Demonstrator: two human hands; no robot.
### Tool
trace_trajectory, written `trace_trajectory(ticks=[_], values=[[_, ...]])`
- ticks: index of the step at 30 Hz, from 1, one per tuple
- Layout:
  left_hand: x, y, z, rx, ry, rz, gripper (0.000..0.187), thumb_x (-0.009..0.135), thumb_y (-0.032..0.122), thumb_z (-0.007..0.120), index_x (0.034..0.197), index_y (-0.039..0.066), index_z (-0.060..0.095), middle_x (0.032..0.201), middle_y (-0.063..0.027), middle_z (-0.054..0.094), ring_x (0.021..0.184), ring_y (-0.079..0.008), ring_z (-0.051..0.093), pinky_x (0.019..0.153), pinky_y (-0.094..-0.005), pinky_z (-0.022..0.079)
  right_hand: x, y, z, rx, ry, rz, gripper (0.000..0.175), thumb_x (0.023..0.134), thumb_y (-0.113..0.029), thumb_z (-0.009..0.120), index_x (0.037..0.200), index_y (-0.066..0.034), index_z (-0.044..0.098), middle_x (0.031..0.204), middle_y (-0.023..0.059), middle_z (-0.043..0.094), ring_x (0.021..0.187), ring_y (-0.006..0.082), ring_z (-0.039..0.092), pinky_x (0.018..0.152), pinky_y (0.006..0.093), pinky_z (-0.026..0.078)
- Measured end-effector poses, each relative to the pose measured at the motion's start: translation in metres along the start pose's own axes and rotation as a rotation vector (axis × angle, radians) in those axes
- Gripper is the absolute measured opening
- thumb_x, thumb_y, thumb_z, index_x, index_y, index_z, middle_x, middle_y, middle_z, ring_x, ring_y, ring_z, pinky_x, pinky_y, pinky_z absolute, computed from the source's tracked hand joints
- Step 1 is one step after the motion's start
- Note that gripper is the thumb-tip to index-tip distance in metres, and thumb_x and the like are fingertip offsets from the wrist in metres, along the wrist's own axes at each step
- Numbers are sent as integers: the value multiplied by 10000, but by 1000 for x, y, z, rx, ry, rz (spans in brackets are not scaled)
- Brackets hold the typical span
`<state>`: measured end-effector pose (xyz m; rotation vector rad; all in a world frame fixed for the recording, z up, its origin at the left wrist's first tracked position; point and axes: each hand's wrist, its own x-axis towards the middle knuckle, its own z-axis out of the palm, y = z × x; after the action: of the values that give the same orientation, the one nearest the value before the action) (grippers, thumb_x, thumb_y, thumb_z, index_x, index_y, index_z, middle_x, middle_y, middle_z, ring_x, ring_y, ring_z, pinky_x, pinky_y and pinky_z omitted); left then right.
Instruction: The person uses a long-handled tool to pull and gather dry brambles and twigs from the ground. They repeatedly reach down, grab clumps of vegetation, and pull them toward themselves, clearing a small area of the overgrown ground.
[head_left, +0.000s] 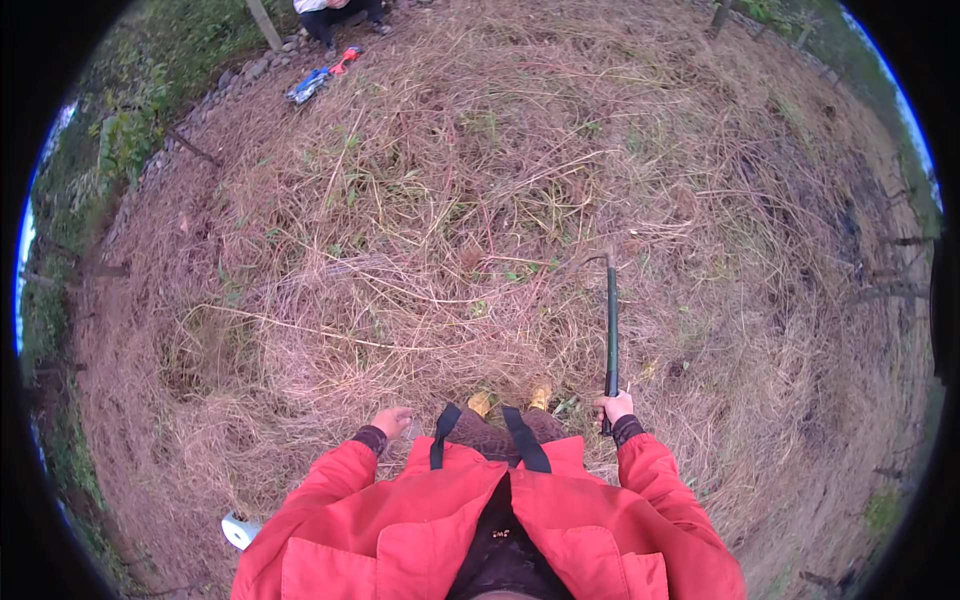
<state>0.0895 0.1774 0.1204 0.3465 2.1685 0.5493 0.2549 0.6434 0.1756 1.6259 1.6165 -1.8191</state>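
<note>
My right hand (616, 406) is closed around the black grip of a sickle (612, 315) with a long dark green handle. The tool points away from me, its thin curved blade lying low over the dry grass at the far end, partly lost among the stalks. To the left of my body, my left hand (393, 422) hangs above the grass with nothing plainly in it; its fingers look loosely curled. Cut or flattened dry grass (450, 300) with some green weeds covers the ground before me. Yellow boots (540, 397) show below my dark trousers.
Another person (337, 19) is at the top left, by a row of stones (255, 69). Near that person lie a blue and red item (311, 84). A white roll (240, 531) is at lower left. Posts (264, 24) and green plants border the ground.
</note>
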Motion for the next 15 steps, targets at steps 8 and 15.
trace_trajectory(ticks=[8,15], values=[[72,16,-70,15,54,214,231,783,179,531,994,94,577,919,-79,611,860,-178,579,771,-287,434,-93,118,-4,305,274,175,128,658,-4,555,590,-30,449,456,64,447,329,173,439,303,319,368],[121,38,-56,-40,-207,56,208,796,145,519,977,59,574,802,-52,610,651,-108,553,588,-239,444,-172,213,13,600,468,348,125,615,6,561,525,-5,475,442,90,469,340,198,456,343,315,383]])
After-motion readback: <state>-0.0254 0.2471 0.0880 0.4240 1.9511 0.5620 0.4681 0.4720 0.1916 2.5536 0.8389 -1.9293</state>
